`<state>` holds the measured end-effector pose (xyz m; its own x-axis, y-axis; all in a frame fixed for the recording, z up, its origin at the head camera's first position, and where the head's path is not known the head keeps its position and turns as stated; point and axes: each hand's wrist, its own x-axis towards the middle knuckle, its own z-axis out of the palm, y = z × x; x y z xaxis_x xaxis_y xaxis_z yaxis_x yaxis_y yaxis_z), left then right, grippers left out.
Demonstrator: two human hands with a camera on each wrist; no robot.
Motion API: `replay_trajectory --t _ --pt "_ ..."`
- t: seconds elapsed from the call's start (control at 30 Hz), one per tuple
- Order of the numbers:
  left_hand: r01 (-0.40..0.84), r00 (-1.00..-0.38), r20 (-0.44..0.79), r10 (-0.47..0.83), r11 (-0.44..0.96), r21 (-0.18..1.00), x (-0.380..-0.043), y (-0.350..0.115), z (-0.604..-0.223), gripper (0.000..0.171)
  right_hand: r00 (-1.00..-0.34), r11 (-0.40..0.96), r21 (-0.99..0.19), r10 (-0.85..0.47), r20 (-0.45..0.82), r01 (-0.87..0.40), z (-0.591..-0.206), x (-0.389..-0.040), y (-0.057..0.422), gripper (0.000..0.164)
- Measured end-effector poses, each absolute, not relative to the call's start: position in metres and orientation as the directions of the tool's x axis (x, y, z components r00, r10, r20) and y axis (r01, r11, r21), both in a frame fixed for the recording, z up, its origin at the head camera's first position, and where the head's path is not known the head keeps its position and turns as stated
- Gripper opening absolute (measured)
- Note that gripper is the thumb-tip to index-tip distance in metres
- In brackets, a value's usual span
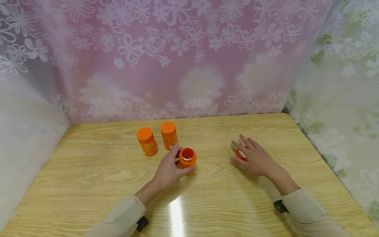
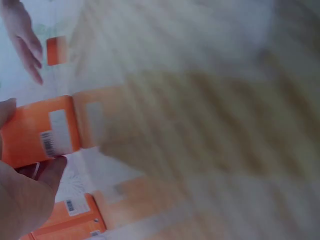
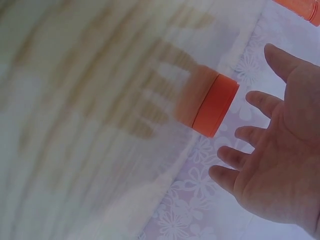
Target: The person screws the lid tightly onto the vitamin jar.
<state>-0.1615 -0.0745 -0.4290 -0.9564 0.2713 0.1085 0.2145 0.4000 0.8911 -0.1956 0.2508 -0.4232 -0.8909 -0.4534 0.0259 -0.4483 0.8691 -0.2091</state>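
Note:
My left hand (image 1: 166, 170) grips an uncapped orange jar (image 1: 188, 162), its mouth facing up and small pieces showing inside. In the left wrist view the thumb and fingers curl round the jar's wall, beside its white barcode label (image 2: 59, 132). Off to the right, my right hand (image 1: 257, 159) is spread above an orange lid (image 1: 241, 154) that lies on the table, white inner face up and partly covered by the fingers. The right wrist view shows the lid's ribless orange side (image 3: 216, 106) with the fingers apart from it.
Two capped orange jars, one at the left (image 1: 147, 142) and one beside it (image 1: 169, 136), stand behind my left hand. The wood-grain table (image 1: 88, 184) ends at a pink floral curtain (image 1: 189, 59), with pale curtains on both sides.

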Motion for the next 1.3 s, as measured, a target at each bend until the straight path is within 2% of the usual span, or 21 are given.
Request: replay_trajectory --t 0.37,0.57,1.0,1.3 --pt "0.21 -0.952 0.092 0.292 0.404 0.89 -0.161 -0.077 -0.432 0.056 -0.885 0.854 -0.286 -0.464 -0.044 -0.434 -0.415 -0.195 0.253 0.068" --pt "0.214 -0.951 0.097 0.292 0.403 0.89 -0.161 -0.077 -0.434 0.058 -0.892 0.864 -0.277 -0.449 -0.049 -0.42 -0.414 -0.201 0.254 0.066" --pt "0.216 -0.952 0.102 0.29 0.394 0.893 -0.162 -0.078 -0.437 0.057 -0.856 0.81 -0.347 -0.516 -0.038 -0.473 -0.411 -0.208 0.252 0.054" --pt "0.216 -0.952 0.103 0.288 0.395 0.893 -0.162 -0.078 -0.437 0.058 -0.848 0.806 -0.326 -0.53 -0.024 -0.494 -0.412 -0.212 0.249 0.037"
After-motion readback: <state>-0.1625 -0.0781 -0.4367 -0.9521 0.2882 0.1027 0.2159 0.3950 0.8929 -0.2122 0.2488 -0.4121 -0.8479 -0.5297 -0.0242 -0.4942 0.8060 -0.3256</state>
